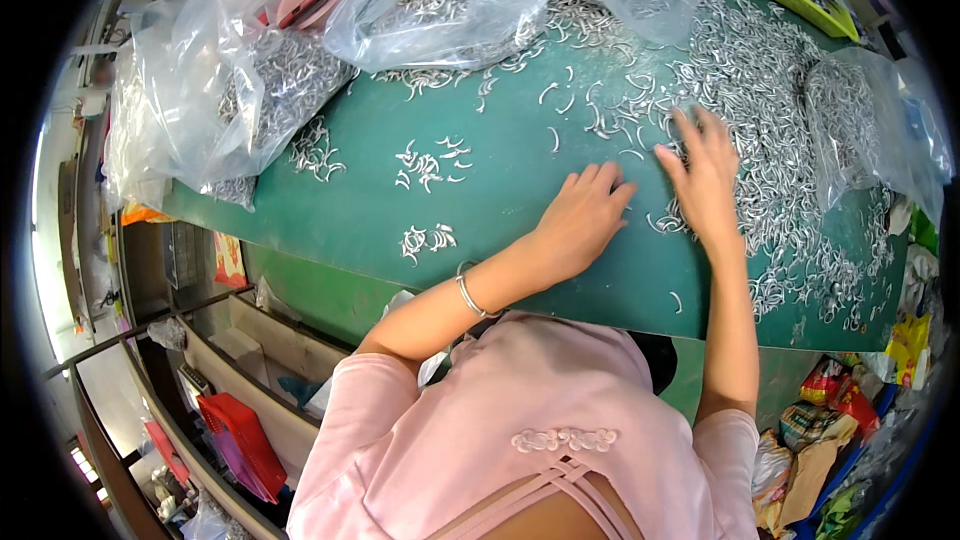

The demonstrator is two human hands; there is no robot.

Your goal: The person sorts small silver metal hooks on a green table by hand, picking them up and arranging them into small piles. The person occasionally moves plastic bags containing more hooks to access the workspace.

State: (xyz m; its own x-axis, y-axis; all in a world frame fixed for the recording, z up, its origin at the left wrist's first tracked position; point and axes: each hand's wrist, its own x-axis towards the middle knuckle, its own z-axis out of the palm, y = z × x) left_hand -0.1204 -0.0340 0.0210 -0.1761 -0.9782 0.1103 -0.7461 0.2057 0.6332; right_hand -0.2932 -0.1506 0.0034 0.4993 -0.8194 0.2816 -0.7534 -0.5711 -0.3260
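Clock face centred on the counter [340, 210], twelve away from the worker. The heap of curved silvery pieces [775, 120] spreads from one to four o'clock; a small cluster [424, 166] lies at nine, another [411, 240] at eight.

Risks, my reading: pieces lie close to the counter's near edge at four; a wide sweep could push some off. A stray piece [677, 302] between four and five is similarly exposed. The curved shapes probably hook together, so lifting one may drag neighbours. The left forearm passes just beside the eight o'clock cluster; a backward swing, bracelet [463, 290] included, could scatter it. A knock to the clear bag [900, 140] at three might shed more.

Pose: right hand [703, 175] reaches in from five, fingers spread and thumb apart, over the heap's inner margin. Left hand [580, 223] comes from seven, palm down, wrist bent, fingers curled near the centre; cannot tell whether it pinches a piece.
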